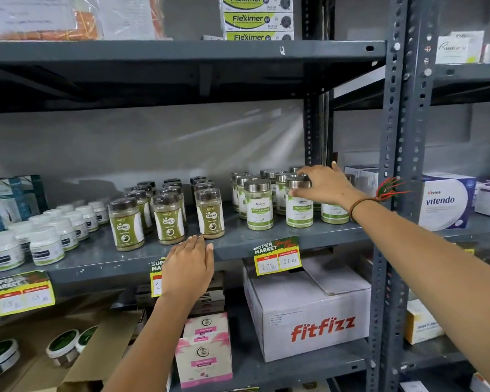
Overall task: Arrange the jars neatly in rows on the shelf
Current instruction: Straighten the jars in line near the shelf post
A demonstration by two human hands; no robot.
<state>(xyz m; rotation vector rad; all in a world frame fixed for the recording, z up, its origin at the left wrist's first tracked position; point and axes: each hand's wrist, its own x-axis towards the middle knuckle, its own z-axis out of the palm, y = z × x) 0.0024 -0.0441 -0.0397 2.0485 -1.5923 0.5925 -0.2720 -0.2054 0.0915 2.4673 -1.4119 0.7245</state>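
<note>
On the grey metal shelf [238, 244] stand three groups of jars in rows: small white jars [46, 247] at the left, dark-lidded green Gaska jars [169, 222] in the middle, and silver-lidded Moringa jars [259, 206] at the right. My right hand [323, 183] reaches in from the right, its fingers closed around the silver lid of a front-row Moringa jar [299, 206] that stands on the shelf. My left hand [190, 267] lies flat on the shelf's front edge, fingers together, just below the rightmost Gaska jar [210, 215], holding nothing.
Price tags [277, 257] hang on the shelf's front edge. A fitfizz carton [309, 315] and pink boxes [204, 349] sit on the shelf below. A perforated upright post [393, 193] stands right of the Moringa jars, a Vitendo box [444, 202] beyond it. Fleximer boxes [256, 18] are stacked above.
</note>
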